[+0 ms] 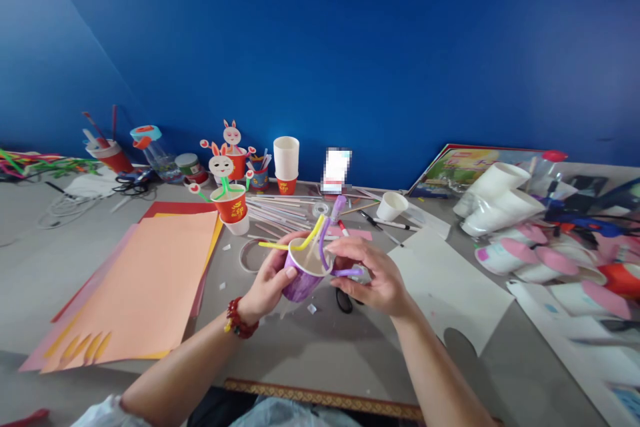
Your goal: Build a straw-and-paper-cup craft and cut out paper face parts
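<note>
Remote watch: I have the purple cup (300,285) held above the counter (310,353), between the two hands, mouth up, its axis leaning slightly right. Left hand (270,280) curled round the cup's left side, thumb pressed to the front wall below the rim.

Right hand (373,270) at the right of the rim, thumb and fingers parted, a purple side arm (349,272) running between them; whether the fingertips pinch anything, I cannot tell.

Key relation, as I judge it: the purple straw (322,240) rises from the mouth just left of the right hand's fingertips, its long axis roughly upright, so the right hand is nearer. The yellow straw (316,230) bends out over the left hand. Scissors (344,300) lie below the right hand
</note>
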The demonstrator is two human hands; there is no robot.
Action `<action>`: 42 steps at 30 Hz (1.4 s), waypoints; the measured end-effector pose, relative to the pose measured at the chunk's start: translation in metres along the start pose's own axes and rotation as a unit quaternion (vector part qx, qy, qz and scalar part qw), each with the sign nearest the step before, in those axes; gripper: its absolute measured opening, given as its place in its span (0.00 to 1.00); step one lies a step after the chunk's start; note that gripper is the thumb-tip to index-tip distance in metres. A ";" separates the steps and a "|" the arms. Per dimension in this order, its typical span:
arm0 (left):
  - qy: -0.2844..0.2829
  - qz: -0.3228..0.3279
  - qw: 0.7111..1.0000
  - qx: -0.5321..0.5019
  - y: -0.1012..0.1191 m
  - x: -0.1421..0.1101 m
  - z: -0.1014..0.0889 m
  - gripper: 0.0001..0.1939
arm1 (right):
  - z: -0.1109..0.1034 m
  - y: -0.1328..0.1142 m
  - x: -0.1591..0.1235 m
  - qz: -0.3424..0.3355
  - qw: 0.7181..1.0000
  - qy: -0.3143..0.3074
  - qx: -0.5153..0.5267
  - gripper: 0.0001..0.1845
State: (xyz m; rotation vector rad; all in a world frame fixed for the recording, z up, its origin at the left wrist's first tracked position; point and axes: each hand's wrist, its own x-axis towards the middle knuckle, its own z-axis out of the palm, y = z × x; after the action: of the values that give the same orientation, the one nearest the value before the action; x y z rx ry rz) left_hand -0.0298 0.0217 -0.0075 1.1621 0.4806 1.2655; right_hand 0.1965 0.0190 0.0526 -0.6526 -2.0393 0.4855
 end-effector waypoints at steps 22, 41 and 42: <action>0.007 0.081 0.988 0.135 0.009 0.005 0.008 0.25 | 0.052 0.005 -0.004 0.270 0.900 0.074 0.335 0.29; -0.034 0.098 0.984 0.146 0.039 0.008 0.007 0.11 | 0.023 0.001 -0.006 0.226 0.914 0.026 0.337 0.32; -0.031 0.080 0.987 0.139 0.041 0.008 0.009 0.10 | 0.022 0.001 -0.005 0.223 0.917 0.021 0.331 0.33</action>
State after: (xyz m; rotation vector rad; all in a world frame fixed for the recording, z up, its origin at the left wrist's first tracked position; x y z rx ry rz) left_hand -0.0400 0.0200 0.0335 1.4959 0.5383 1.3242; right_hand 0.1802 0.0144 0.0374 -0.6844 -1.5244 1.3424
